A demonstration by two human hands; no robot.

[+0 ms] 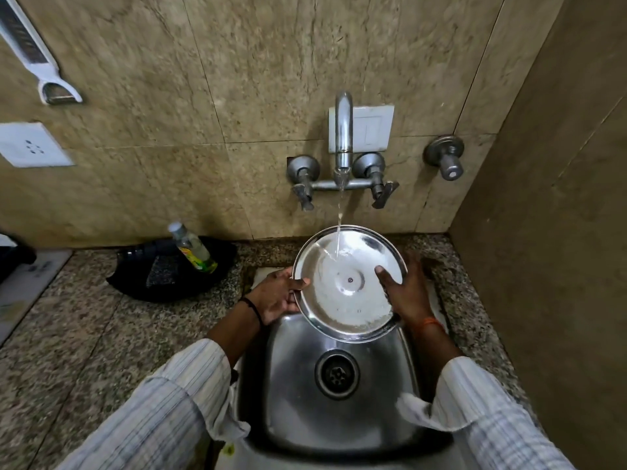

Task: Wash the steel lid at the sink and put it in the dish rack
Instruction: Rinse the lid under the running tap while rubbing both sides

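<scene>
The round steel lid (346, 286) is held tilted over the steel sink (291, 395), its inner face toward me, with a small rivet at its centre. A thin stream of water falls from the tap (343, 137) onto the lid's upper part. My left hand (278, 295) grips the lid's left rim, thumb on the inner face. My right hand (405, 293) holds the right rim, with its fingers lying on the wet inner surface. No dish rack is in view.
A black pan (135, 283) holding a scrub pad (159, 271) and a clear soap bottle (193, 247) sits on the granite counter (68, 334) left of the sink. Tiled walls close in behind and at the right. A peeler (40, 66) hangs top left.
</scene>
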